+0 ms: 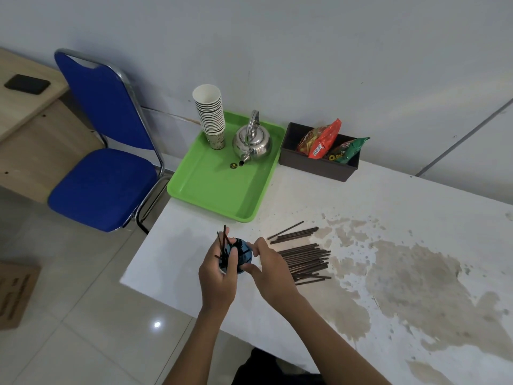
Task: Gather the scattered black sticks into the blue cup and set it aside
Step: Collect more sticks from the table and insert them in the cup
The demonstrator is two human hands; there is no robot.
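The blue cup (244, 254) with a dark pattern sits near the table's left front corner, wrapped by my left hand (219, 279), which also pinches a few black sticks (222, 241) poking up from the cup. My right hand (268, 269) touches the cup's right side with its fingers curled; I cannot see anything held in it. A pile of several black sticks (305, 261) lies flat on the table just right of my right hand. A smaller group of sticks (295, 234) lies a little farther back.
A green tray (222, 195) at the back holds a stack of paper cups (211, 115) and a steel kettle (252, 143). A dark box (319, 165) of snack packets stands to its right. The white table (388, 218) is stained brown. A blue chair (102, 162) stands left.
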